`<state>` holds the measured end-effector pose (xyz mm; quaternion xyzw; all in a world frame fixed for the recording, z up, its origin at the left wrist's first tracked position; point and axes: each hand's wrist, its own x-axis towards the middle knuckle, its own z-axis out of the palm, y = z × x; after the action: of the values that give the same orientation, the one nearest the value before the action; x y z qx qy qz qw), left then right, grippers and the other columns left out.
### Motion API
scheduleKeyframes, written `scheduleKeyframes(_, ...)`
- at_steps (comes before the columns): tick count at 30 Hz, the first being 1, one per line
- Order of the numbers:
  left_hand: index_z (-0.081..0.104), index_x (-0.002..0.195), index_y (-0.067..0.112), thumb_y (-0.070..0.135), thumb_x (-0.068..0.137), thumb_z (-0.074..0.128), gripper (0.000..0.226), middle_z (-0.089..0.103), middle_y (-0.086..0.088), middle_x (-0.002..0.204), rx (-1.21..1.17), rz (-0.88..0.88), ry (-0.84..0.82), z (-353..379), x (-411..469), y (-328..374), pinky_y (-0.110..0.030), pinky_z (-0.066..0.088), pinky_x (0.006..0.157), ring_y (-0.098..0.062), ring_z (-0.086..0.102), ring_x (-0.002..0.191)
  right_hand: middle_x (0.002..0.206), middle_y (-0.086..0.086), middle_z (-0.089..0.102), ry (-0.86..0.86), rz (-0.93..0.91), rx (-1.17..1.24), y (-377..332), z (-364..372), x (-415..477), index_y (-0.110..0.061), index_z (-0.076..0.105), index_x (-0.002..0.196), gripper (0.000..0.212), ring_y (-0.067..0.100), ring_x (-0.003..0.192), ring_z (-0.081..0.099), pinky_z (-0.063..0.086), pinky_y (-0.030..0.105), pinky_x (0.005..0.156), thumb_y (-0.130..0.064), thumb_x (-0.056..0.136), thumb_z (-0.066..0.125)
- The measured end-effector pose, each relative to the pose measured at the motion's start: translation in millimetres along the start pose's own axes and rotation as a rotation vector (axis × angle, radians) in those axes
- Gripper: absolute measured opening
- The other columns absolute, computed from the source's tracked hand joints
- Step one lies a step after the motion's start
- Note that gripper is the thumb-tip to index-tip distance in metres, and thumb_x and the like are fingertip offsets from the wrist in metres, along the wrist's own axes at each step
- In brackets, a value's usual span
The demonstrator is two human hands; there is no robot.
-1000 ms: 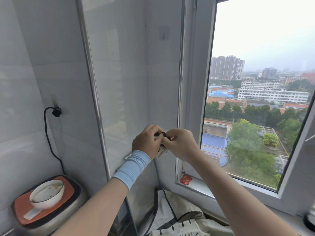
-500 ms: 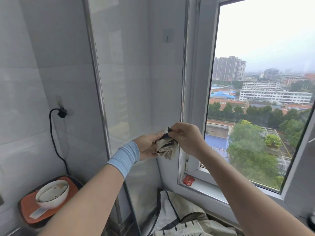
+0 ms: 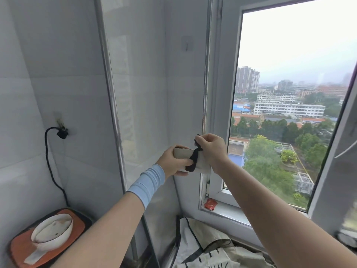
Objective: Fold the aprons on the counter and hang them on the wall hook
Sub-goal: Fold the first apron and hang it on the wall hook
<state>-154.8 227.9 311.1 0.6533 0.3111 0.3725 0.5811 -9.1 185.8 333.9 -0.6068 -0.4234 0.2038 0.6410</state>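
Holding the folded apron [image 3: 183,152] up before the corner beside the window [image 3: 289,93], the left hand [image 3: 172,163] has its grip curled round the beige bundle, while the right hand [image 3: 211,147] pinches the black strap [image 3: 193,161] wrapped across it. The wall hook [image 3: 187,43] sits high above, well apart. A second apron [image 3: 210,254] lies crumpled near, below the sill.
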Motion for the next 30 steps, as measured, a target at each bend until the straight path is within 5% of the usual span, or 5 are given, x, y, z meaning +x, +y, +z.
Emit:
scheduleKeyframes(5, 0.060, 0.102, 0.007, 0.015, 0.080, 0.079, 0.030, 0.061, -0.011, 0.097, 0.136, 0.054, 0.033, -3, 10, 14, -0.046, 0.061, 0.066, -0.030, 0.065, 0.088, 0.069, 0.002, 0.070, -0.077, -0.094, -0.113, -12, 2, 8, -0.013, 0.065, 0.069, 0.021, 0.011, 0.059, 0.060, 0.051, 0.026, 0.060, -0.024, 0.087, 0.070)
scheduleKeyframes(10, 0.061, 0.089, 0.023, 0.017, 0.072, 0.079, 0.026, 0.065, 0.001, 0.091, 0.432, 0.112, 0.009, 3, 17, 7, -0.041, 0.057, 0.087, -0.023, 0.065, 0.091, 0.064, 0.000, 0.065, -0.083, -0.162, -0.223, -15, -10, 22, -0.009, 0.069, 0.072, 0.021, 0.013, 0.054, 0.059, 0.053, 0.029, 0.057, -0.025, 0.084, 0.074)
scheduleKeyframes(17, 0.069, 0.094, 0.025, 0.046, 0.078, 0.074, 0.027, 0.072, 0.003, 0.093, 0.272, 0.160, 0.202, 43, 44, 58, -0.033, 0.054, 0.085, -0.019, 0.067, 0.092, 0.057, -0.005, 0.064, -0.216, -0.116, -0.104, -46, -46, 49, -0.007, 0.075, 0.079, 0.021, 0.006, 0.048, 0.055, 0.045, 0.018, 0.046, -0.028, 0.083, 0.078)
scheduleKeyframes(22, 0.074, 0.082, 0.028, 0.036, 0.083, 0.074, 0.009, 0.075, 0.005, 0.087, 0.204, 0.149, 0.236, 58, 65, 91, -0.035, 0.054, 0.086, -0.022, 0.068, 0.090, 0.069, 0.001, 0.072, -0.234, -0.151, -0.102, -70, -63, 81, -0.006, 0.077, 0.080, 0.024, 0.010, 0.054, 0.064, 0.049, 0.021, 0.052, -0.029, 0.083, 0.074)
scheduleKeyframes(30, 0.065, 0.089, 0.014, 0.022, 0.093, 0.061, 0.010, 0.068, 0.004, 0.079, 0.186, 0.266, 0.465, 51, 114, 131, -0.022, 0.047, 0.064, -0.014, 0.060, 0.072, 0.074, 0.003, 0.065, -0.180, -0.186, -0.294, -102, -40, 128, -0.007, 0.072, 0.089, 0.030, 0.021, 0.069, 0.060, 0.049, 0.029, 0.065, -0.032, 0.093, 0.056)
